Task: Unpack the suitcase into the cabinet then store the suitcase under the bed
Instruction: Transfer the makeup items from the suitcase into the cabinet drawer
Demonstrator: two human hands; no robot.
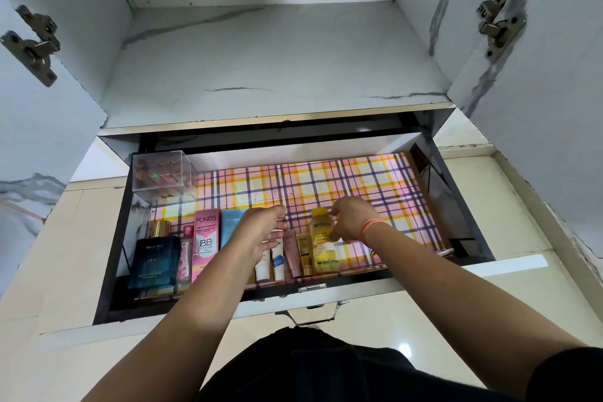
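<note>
Forearms reach into the open cabinet drawer (293,153). The right hand (350,222) grips a yellow bottle (321,245) (upright on plaid liner (326,179)); the left hand (264,228), fingers loosely spread, hovers left of that bottle above small tubes (292,254).

A single wide-angle view is taken from the head and is directed forward and steeply down. The open black-walled drawer lined with pink-and-yellow plaid paper (342,179) is seen from near above, and the white marble-patterned cabinet shelf (277,59) is framed beyond it.
</note>
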